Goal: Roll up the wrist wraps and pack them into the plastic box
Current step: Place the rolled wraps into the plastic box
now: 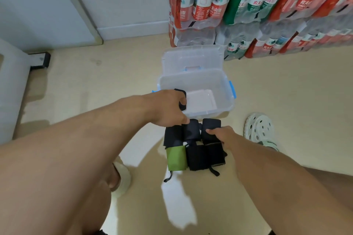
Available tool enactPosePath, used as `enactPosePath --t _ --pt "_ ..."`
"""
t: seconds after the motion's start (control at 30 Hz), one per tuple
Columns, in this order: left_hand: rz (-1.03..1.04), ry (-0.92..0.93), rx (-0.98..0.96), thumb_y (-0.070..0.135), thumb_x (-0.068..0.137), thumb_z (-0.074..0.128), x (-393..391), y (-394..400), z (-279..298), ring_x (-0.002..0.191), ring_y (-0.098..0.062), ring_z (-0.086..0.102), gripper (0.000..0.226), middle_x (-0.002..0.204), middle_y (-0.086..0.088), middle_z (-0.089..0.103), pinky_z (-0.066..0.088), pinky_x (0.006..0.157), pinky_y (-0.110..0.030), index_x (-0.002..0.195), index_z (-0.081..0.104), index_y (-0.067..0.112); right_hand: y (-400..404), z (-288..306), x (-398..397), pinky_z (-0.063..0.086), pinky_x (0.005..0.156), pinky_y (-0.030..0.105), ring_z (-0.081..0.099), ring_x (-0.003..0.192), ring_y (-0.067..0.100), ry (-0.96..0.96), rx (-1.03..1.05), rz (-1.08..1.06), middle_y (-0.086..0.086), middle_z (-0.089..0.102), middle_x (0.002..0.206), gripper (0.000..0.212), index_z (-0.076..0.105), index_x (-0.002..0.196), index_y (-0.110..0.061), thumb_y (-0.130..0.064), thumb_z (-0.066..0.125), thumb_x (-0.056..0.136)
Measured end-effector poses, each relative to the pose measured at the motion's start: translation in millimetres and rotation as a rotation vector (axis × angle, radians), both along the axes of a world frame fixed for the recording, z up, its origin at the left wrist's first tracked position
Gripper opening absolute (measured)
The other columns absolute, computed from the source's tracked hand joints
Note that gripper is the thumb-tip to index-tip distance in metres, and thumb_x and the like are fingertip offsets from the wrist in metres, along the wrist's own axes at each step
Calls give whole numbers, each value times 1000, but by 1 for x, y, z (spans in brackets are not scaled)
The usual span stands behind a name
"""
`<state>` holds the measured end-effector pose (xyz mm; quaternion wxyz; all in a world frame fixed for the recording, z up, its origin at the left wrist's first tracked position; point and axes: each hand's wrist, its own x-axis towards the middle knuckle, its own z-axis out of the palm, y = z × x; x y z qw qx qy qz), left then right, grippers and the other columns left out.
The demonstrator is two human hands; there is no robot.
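Observation:
A clear plastic box point(223, 89) with blue latches stands open on the floor, its lid point(193, 59) tipped back. My left hand point(166, 108) is shut on a rolled black wrist wrap point(181, 99) at the box's near left corner, over the inside. Several rolled wraps lie in a cluster in front of the box: black ones point(196, 156) and a green one point(176, 157). My right hand point(222, 135) rests on a black roll point(211, 124) at the cluster's far right, fingers curled over it.
Shrink-wrapped packs of water bottles point(248, 5) are stacked against the wall behind the box. A white clog point(260, 129) sits right of the wraps, another shoe point(122, 175) at left. A pale cabinet point(11, 89) stands far left.

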<state>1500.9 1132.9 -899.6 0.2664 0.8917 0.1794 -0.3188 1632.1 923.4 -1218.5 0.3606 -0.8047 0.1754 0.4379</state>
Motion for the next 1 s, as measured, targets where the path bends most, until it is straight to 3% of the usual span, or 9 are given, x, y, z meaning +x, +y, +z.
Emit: enactPosePath --t 0.1,0.23,0.3,0.4,0.53,0.67,0.73,0.87,1.0 --pt "-5 -1 -26 41 95 65 3 -4 1 115 -16 51 60 146 7 49 40 94 -26 148 43 24 11 33 -12 50 95 41 59 112 35 -66 -31 -19 15 62 127 71 52 134 0 -27 88 78" --pt "-14 -15 1 42 94 66 3 -2 4 128 -20 51 60 147 4 50 42 107 -34 147 43 24 3 44 -27 55 88 39 63 95 27 -270 15 -38 10 67 111 42 61 116 -8 -14 83 81" --pt "-15 -21 10 43 94 66 0 -1 7 129 -21 50 60 147 3 49 42 108 -35 147 44 24 -7 51 -34 57 84 37 64 93 22 -433 22 23 8 64 116 44 57 115 -15 -13 82 78" --pt "-14 -26 16 43 95 65 -7 1 13 129 -23 51 60 148 2 49 42 108 -34 148 44 24 -20 71 -50 54 92 39 57 106 18 -687 3 269 -3 52 119 49 50 122 -22 -13 74 81" --pt "3 -36 24 43 96 64 -17 7 20 132 -24 49 60 150 0 47 39 105 -32 148 43 23 -16 100 -74 50 95 40 51 108 16 -832 104 517 -9 48 111 50 51 124 -20 -20 71 79" --pt "52 -41 22 43 96 65 -24 15 20 129 -24 50 59 148 -1 48 41 104 -32 147 45 23 13 120 -89 49 100 37 54 110 16 -949 303 492 -12 50 114 51 53 128 -19 -18 76 82" --pt "85 -39 19 42 95 65 -26 19 18 128 -25 51 59 148 -2 49 42 102 -32 147 45 23 39 130 -88 46 105 31 52 119 14 -941 351 426 -9 49 123 56 48 136 -21 -26 75 87" --pt "148 -56 9 36 96 65 -27 23 17 130 -24 50 66 149 -3 49 41 101 -31 153 36 21 89 142 -57 41 113 34 47 133 15 -826 322 206 -2 49 142 68 41 150 -18 -37 71 93" --pt "188 -71 40 27 97 61 -24 24 12 130 -27 50 63 150 -6 47 43 100 -33 154 33 19 102 129 -9 48 107 43 56 121 27 -778 128 251 7 57 129 56 52 141 -16 -34 72 92"
